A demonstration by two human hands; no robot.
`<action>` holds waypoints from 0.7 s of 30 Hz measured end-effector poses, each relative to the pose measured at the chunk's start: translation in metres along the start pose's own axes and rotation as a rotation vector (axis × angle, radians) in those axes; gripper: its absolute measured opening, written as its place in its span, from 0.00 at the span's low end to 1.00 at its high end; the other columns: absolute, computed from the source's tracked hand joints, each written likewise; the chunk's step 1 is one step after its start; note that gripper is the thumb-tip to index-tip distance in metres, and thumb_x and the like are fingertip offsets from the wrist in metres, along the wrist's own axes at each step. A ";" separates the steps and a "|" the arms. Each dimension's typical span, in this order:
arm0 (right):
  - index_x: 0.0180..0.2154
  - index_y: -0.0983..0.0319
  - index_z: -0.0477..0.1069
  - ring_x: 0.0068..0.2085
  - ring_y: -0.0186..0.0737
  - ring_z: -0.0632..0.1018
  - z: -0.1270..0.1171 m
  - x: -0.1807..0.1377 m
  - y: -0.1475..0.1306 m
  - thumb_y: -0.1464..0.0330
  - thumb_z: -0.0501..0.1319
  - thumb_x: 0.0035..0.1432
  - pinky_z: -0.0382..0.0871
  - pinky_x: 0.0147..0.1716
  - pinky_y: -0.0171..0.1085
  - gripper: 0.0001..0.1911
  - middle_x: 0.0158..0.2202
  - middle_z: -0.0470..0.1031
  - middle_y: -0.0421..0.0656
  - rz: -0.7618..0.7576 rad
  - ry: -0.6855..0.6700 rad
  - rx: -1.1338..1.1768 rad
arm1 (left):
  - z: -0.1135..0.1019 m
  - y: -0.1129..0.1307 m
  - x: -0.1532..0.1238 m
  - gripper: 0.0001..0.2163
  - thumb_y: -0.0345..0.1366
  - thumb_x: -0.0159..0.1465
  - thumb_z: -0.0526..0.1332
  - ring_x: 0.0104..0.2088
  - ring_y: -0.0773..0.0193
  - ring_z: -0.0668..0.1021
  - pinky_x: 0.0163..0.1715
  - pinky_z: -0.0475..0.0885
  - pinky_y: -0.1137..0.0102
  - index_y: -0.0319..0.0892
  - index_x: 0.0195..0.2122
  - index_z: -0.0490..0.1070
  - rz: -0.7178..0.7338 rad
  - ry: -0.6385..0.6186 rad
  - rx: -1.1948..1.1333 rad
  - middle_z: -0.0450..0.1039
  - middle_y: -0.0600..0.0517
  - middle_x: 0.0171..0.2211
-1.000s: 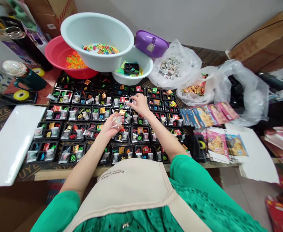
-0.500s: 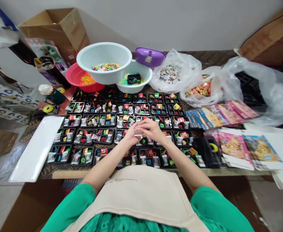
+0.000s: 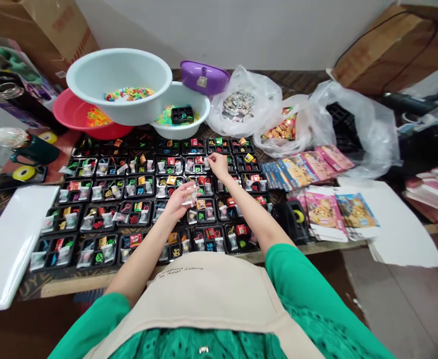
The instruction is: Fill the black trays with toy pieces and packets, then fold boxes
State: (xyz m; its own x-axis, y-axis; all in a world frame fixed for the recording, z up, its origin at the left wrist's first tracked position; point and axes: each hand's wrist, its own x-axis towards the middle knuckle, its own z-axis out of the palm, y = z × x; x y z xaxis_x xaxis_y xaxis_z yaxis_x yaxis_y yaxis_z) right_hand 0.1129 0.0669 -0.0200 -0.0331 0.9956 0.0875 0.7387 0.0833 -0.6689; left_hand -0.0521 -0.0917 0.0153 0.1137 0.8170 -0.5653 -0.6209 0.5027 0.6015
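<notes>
Rows of black compartment trays (image 3: pixel 134 212) cover the table in front of me, with small colourful plastic pieces, wrapped packets and whitish sachets in their compartments. My left hand (image 3: pixel 180 200) is held palm up over the middle rows, its fingers curled round several clear-and-white sachets (image 3: pixel 190 194). Further up and to the right, my right hand (image 3: pixel 218 165) is closed in a pinch on a small whitish sachet (image 3: pixel 206 162), above a tray (image 3: pixel 197 165) in the second row from the back. Its fingertips partly hide that sachet.
At the back stand a large pale blue basin (image 3: pixel 119 112), a red basin (image 3: pixel 76 112), a smaller basin (image 3: pixel 181 130) and a purple bowl (image 3: pixel 204 77). Plastic bags (image 3: pixel 244 102) of packets lie right of them. Printed cards (image 3: pixel 323 214) lie at the right, a white board (image 3: pixel 17 234) at the left.
My hands, together over the middle trays before, have moved apart. The right hand has gone forward to a farther tray with a sachet; the left keeps the others. The view has shifted to the right.
</notes>
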 end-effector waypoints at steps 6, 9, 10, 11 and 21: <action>0.41 0.62 0.79 0.38 0.40 0.74 -0.015 -0.036 -0.019 0.61 0.66 0.57 0.66 0.42 0.39 0.13 0.38 0.77 0.46 -0.209 -0.019 0.111 | 0.002 0.005 0.013 0.22 0.29 0.49 0.69 0.30 0.61 0.81 0.18 0.66 0.76 0.40 0.46 0.68 0.171 0.012 0.064 0.79 0.47 0.39; 0.38 0.60 0.80 0.32 0.37 0.73 -0.026 -0.068 -0.024 0.60 0.66 0.57 0.65 0.36 0.37 0.12 0.32 0.76 0.42 -0.294 -0.226 0.247 | 0.010 -0.001 0.018 0.25 0.28 0.46 0.69 0.26 0.65 0.78 0.20 0.66 0.76 0.42 0.46 0.68 0.252 0.023 0.137 0.77 0.52 0.33; 0.37 0.60 0.81 0.32 0.37 0.73 -0.028 -0.078 -0.024 0.60 0.67 0.56 0.64 0.35 0.36 0.11 0.31 0.76 0.42 -0.298 -0.246 0.263 | 0.014 -0.005 0.019 0.25 0.28 0.46 0.69 0.25 0.66 0.77 0.21 0.67 0.76 0.42 0.46 0.68 0.280 0.025 0.166 0.77 0.54 0.32; 0.35 0.60 0.81 0.33 0.37 0.73 -0.029 -0.087 -0.022 0.61 0.67 0.56 0.64 0.35 0.36 0.10 0.31 0.76 0.42 -0.285 -0.231 0.277 | 0.018 -0.008 0.020 0.26 0.27 0.45 0.69 0.25 0.67 0.76 0.23 0.68 0.76 0.43 0.46 0.68 0.303 0.022 0.192 0.76 0.54 0.31; 0.30 0.62 0.74 0.31 0.35 0.75 -0.049 -0.063 0.005 0.63 0.64 0.54 0.68 0.35 0.35 0.08 0.29 0.77 0.40 -0.081 -0.033 0.512 | 0.037 -0.019 0.033 0.15 0.24 0.50 0.67 0.26 0.67 0.79 0.19 0.67 0.78 0.34 0.41 0.74 -0.002 -0.057 0.038 0.78 0.48 0.31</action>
State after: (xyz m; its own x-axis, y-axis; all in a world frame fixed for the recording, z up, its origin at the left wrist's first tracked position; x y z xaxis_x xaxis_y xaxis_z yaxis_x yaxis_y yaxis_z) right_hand 0.1511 0.0024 0.0072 -0.1038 0.9853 0.1358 0.3089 0.1617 -0.9373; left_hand -0.0080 -0.0639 0.0058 0.1593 0.8303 -0.5340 -0.5913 0.5134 0.6219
